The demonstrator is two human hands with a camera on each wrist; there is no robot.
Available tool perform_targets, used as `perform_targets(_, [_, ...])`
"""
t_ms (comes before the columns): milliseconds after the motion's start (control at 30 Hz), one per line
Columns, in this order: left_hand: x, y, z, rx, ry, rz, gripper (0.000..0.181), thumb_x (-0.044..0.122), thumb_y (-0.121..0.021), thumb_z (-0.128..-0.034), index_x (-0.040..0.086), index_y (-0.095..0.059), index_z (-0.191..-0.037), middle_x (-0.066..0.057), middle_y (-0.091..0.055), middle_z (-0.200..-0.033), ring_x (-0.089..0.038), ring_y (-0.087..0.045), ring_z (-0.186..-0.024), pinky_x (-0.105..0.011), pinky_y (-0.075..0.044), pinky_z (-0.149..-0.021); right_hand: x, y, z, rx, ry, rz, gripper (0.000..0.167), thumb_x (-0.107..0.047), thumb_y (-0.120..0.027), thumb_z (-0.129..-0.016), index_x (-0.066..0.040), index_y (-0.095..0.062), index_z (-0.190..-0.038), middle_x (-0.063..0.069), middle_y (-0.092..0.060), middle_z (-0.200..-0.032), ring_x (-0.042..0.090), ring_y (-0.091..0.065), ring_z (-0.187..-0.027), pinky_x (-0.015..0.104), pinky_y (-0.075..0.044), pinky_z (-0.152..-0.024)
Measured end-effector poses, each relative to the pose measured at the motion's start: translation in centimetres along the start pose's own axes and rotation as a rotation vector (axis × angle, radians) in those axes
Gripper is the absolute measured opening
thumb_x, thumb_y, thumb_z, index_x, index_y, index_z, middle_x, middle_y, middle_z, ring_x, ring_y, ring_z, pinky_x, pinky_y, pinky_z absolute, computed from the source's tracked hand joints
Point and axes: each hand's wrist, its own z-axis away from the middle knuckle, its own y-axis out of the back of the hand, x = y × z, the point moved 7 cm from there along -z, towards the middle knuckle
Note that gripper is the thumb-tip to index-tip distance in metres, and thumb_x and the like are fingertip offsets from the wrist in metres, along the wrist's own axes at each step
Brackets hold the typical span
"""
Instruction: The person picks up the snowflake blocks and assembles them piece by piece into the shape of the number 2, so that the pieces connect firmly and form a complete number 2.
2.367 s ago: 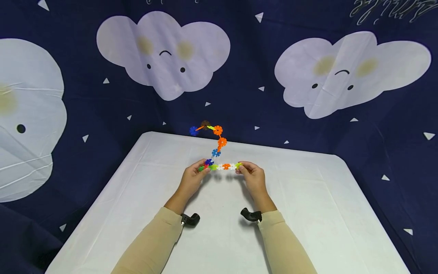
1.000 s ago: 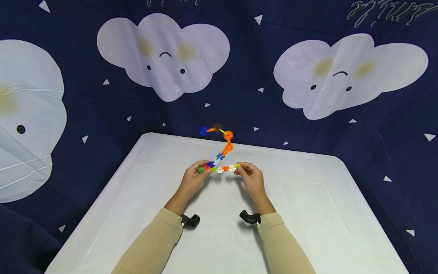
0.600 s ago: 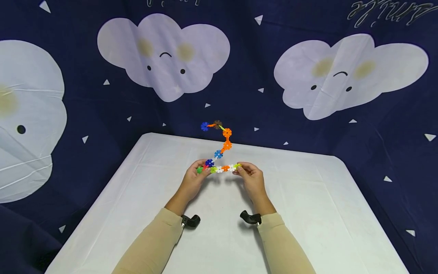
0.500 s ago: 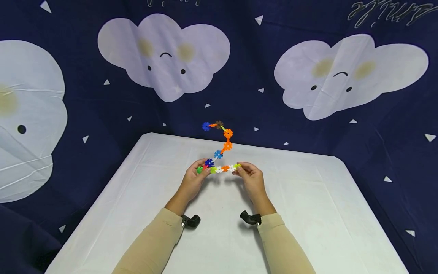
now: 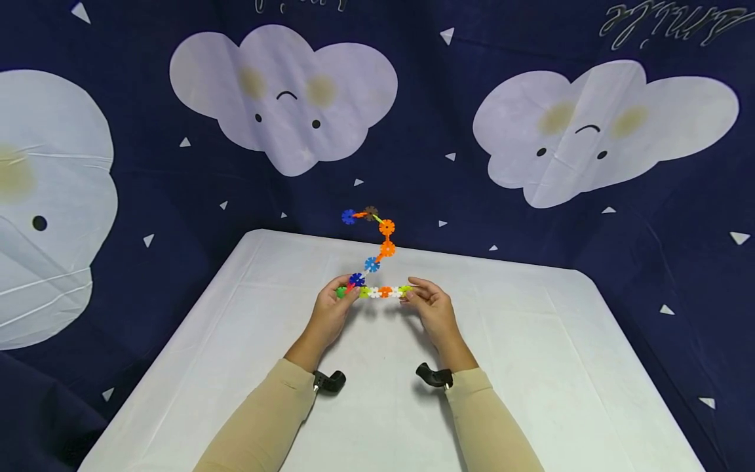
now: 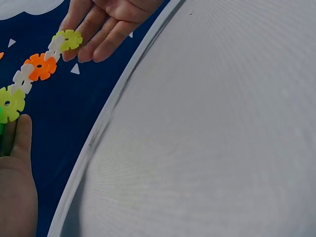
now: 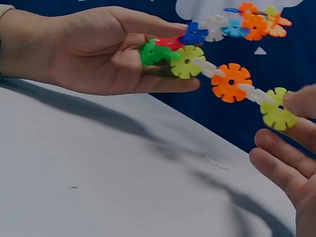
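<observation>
A chain of interlocking plastic snowflake discs (image 5: pixel 385 292) hangs between both hands above the table, in green, yellow, white, orange, red and blue. My left hand (image 5: pixel 331 311) grips it near the green disc (image 7: pixel 154 52) and the red one (image 7: pixel 169 43), thumb in front. From there a second branch of blue, white and orange discs (image 5: pixel 387 248) runs upward and curls left to a blue disc (image 5: pixel 348 216). At the right end, my right hand (image 5: pixel 434 311) pinches the yellow-green disc (image 7: pixel 278 109) by its edge. Its other fingers spread below the disc in the right wrist view.
Under the hands stretches a white-covered table (image 5: pixel 377 406). Behind it hangs a dark blue cloth (image 5: pixel 425 196) printed with clouds and small triangles. A black wrist-worn device (image 5: pixel 330 381) sits on the left wrist, another black device (image 5: pixel 434 375) on the right.
The upper branch swung right, then a little back left. The straight row has shifted slightly left, and my right index finger now stands apart above the end disc. Both hands stay nearly in place.
</observation>
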Motion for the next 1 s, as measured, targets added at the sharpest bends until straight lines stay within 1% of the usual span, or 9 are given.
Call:
perform_targets(67, [0.1,0.1,0.0,0.012,-0.005,0.001,0.029,-0.008,-0.063,-0.1021,-0.017,-0.056,-0.129,-0.015,-0.064,-0.117,-0.014,-0.065,-0.100,-0.031,-0.057,-0.094,0.1,0.2,-0.1,0.009,-0.016,0.034,0.038,0.015,-0.066,-0.097,0.009,-0.064,-0.135,0.027,-0.071,-0.112,0.030,-0.073,-0.096,0.041,-0.060,-0.090])
perform_targets(133, [0.2,0.3,-0.1,0.027,-0.008,0.009,0.028,-0.007,-0.062,-0.1025,-0.016,-0.056,-0.128,-0.015,-0.065,-0.117,-0.015,-0.065,-0.103,-0.029,-0.056,-0.093,0.3,0.5,-0.2,0.034,-0.024,0.125,0.039,0.015,-0.065,-0.096,0.008,-0.064,-0.134,0.022,-0.072,-0.115,0.029,-0.070,-0.105,0.039,-0.058,-0.093])
perform_targets(267, [0.5,0.6,-0.1,0.068,-0.014,0.037,0.028,-0.009,-0.062,-0.1020,-0.016,-0.056,-0.128,-0.015,-0.066,-0.119,-0.016,-0.065,-0.106,-0.028,-0.055,-0.096,1.0,0.4,-0.6,0.035,-0.069,0.430,0.040,0.008,-0.067,-0.095,0.002,-0.066,-0.134,0.013,-0.072,-0.122,0.029,-0.063,-0.119,0.038,-0.052,-0.100])
perform_targets(433, [0.8,0.8,-0.1,0.102,-0.005,0.097,0.027,-0.011,-0.060,-0.1018,-0.015,-0.055,-0.127,-0.017,-0.065,-0.121,-0.017,-0.066,-0.109,-0.031,-0.054,-0.099,2.1,-1.7,-1.3,-0.123,-0.049,0.794,0.036,-0.007,-0.077,-0.094,0.000,-0.069,-0.128,0.015,-0.070,-0.126,0.036,-0.057,-0.125,0.050,-0.045,-0.107])
perform_targets(533, [0.8,0.9,-0.1,0.113,-0.002,0.106,0.027,-0.010,-0.060,-0.1019,-0.014,-0.055,-0.128,-0.019,-0.065,-0.122,-0.019,-0.067,-0.110,-0.033,-0.053,-0.100,2.5,-3.0,-1.9,-0.190,-0.005,0.927,0.034,-0.013,-0.078,-0.095,0.002,-0.071,-0.125,0.017,-0.071,-0.123,0.039,-0.053,-0.127,0.054,-0.039,-0.110])
perform_targets(700, [0.8,1.3,-0.1,0.134,-0.006,0.100,0.028,-0.009,-0.061,-0.1025,-0.013,-0.056,-0.129,-0.018,-0.063,-0.123,-0.020,-0.066,-0.109,-0.033,-0.053,-0.100,3.5,-4.9,-2.9,-0.282,0.027,1.108,0.033,-0.022,-0.068,-0.105,0.000,-0.073,-0.129,0.013,-0.072,-0.126,0.037,-0.047,-0.134,0.055,-0.033,-0.107])
perform_targets(833, [0.7,1.4,0.0,0.143,-0.009,0.105,0.028,-0.010,-0.060,-0.1023,-0.013,-0.056,-0.129,-0.018,-0.061,-0.122,-0.019,-0.067,-0.107,-0.032,-0.054,-0.099,3.7,-5.6,-3.2,-0.279,0.094,1.140,0.023,-0.022,-0.069,-0.105,-0.012,-0.080,-0.122,0.003,-0.076,-0.118,0.030,-0.056,-0.123,0.053,-0.036,-0.100])
perform_targets(900, [0.7,1.5,-0.1,0.143,-0.009,0.103,0.028,-0.009,-0.060,-0.1023,-0.013,-0.055,-0.130,-0.019,-0.061,-0.121,-0.018,-0.067,-0.105,-0.031,-0.054,-0.098,3.5,-5.4,-3.2,-0.241,0.108,1.083,0.016,-0.018,-0.073,-0.102,-0.015,-0.083,-0.114,-0.001,-0.077,-0.109,0.025,-0.061,-0.112,0.051,-0.038,-0.100])
perform_targets(1000, [0.8,1.6,-0.2,0.143,-0.008,0.103,0.029,-0.009,-0.061,-0.1023,-0.013,-0.055,-0.131,-0.018,-0.062,-0.121,-0.017,-0.067,-0.103,-0.030,-0.056,-0.096,3.1,-5.0,-3.3,-0.204,0.105,0.974,0.009,-0.011,-0.078,-0.098,-0.013,-0.082,-0.105,-0.001,-0.075,-0.100,0.021,-0.063,-0.100,0.045,-0.045,-0.097])
